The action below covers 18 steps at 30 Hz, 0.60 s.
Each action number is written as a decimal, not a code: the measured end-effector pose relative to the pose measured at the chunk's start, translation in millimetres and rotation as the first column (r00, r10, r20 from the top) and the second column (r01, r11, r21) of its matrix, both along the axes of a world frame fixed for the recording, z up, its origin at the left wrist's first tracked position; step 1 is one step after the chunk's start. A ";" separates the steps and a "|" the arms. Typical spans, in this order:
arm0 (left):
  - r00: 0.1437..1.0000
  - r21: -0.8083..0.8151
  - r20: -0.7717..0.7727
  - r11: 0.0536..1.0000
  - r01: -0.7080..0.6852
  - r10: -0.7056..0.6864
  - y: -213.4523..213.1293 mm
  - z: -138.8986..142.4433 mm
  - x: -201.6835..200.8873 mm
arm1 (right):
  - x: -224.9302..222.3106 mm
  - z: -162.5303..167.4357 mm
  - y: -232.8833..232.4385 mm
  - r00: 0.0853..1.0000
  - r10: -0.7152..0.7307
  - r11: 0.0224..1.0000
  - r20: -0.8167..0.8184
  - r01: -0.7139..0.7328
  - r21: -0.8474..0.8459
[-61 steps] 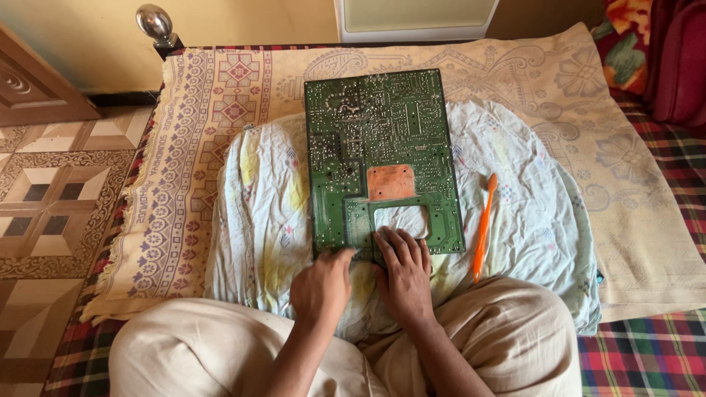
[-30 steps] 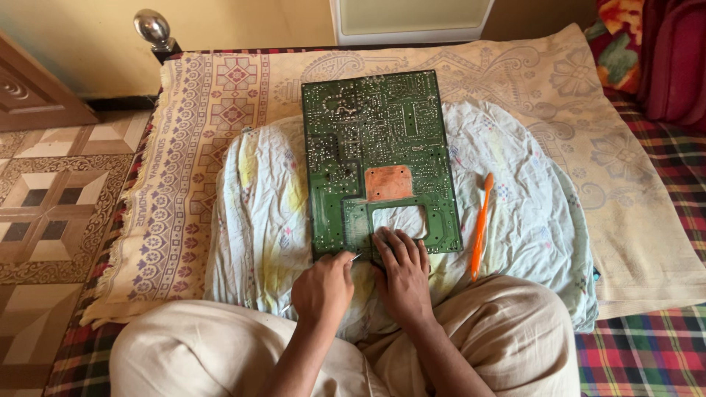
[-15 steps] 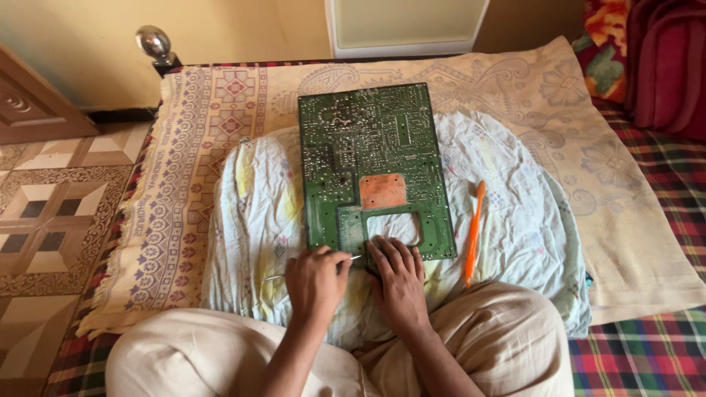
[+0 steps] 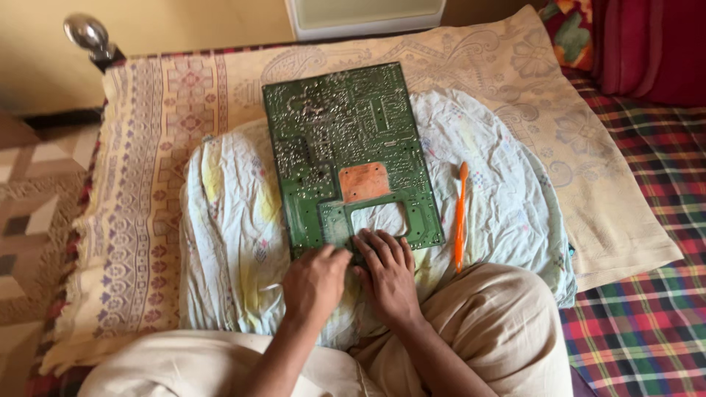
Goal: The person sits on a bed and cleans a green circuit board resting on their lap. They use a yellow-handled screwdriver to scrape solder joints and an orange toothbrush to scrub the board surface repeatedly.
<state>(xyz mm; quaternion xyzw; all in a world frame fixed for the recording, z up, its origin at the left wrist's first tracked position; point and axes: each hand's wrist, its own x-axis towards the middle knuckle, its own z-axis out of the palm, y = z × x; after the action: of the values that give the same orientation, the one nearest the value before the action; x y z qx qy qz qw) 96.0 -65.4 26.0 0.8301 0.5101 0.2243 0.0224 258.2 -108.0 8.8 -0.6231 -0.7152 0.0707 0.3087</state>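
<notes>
A large green circuit board point(image 4: 346, 140) lies solder side up on a pale blue cloth point(image 4: 228, 220). It has an orange patch point(image 4: 364, 181) in the middle and a rectangular cut-out near its front edge. My left hand point(image 4: 315, 281) rests at the board's near edge, fingers curled against it. My right hand point(image 4: 387, 268) lies flat beside it, fingertips on the board's near edge just below the cut-out. An orange toothbrush point(image 4: 460, 215) lies on the cloth to the right of the board, apart from both hands.
The cloth covers a patterned cream pillow point(image 4: 132, 184) on a plaid bedsheet point(image 4: 647, 294). My crossed legs in beige trousers point(image 4: 485, 331) fill the foreground. A metal knob point(image 4: 87, 33) stands far left, a white appliance point(image 4: 364, 15) behind, red fabric point(image 4: 654, 44) far right.
The camera view has drifted, so the board sits a little lower and left in frame. Both hands stay at the board's near edge with only slight finger shifts.
</notes>
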 end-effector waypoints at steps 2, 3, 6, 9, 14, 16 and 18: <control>0.998 -0.098 -0.002 0.993 -0.064 0.064 4.8 3.7 -11.3 | 2.2 -0.9 -1.0 1.000 0.005 1.000 0.014 -0.005 0.001; 0.996 -0.142 0.032 0.986 -0.083 0.088 6.8 5.9 -15.4 | 3.2 -1.6 -0.8 1.000 0.001 1.000 0.019 -0.001 0.019; 0.987 -0.217 0.097 0.970 -0.106 0.129 6.1 12.3 -22.6 | 3.9 -3.7 -0.7 0.999 -0.014 1.000 0.032 0.014 0.026; 0.991 -0.169 0.080 0.981 -0.094 0.108 6.2 12.5 -3.8 | 4.9 -4.3 0.0 0.999 -0.012 1.000 0.044 0.012 0.023; 0.977 -0.292 0.160 0.952 -0.086 0.138 8.4 15.9 -1.5 | 6.6 -2.5 -1.1 0.999 -0.003 1.000 0.054 0.002 0.026; 0.984 -0.305 0.121 0.948 -0.092 0.134 7.5 19.4 -8.4 | 6.0 -1.8 -0.7 0.999 -0.007 0.999 0.049 0.006 0.036; 0.985 -0.333 0.090 0.936 -0.112 0.150 4.9 22.1 -10.0 | 5.0 -1.3 0.1 0.999 -0.012 0.999 0.048 0.010 0.044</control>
<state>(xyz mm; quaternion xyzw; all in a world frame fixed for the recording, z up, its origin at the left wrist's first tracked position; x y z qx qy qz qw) 86.0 -60.5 48.1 0.7648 0.5924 0.1846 0.1736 263.3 -107.8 7.5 -0.6216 -0.7205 0.0385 0.3051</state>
